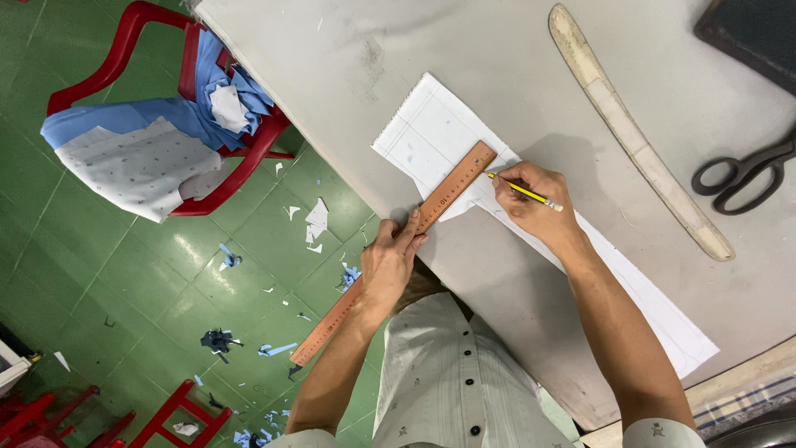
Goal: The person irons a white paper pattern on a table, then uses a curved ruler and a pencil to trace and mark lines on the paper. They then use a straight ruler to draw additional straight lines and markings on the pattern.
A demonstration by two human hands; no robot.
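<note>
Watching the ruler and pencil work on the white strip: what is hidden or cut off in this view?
- Pencil tip: hidden behind the right hand, head view.
- Middle of the wooden ruler: covered by the left hand.
- Scissors: blades cut off by the right frame edge.
- Any pencil marks on the white strip: too faint to read.

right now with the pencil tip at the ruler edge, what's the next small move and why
Probably draw the yellow pencil along the wooden ruler. The left hand presses the ruler flat across the white fabric piece, and the right hand has the tip against its edge.
</note>
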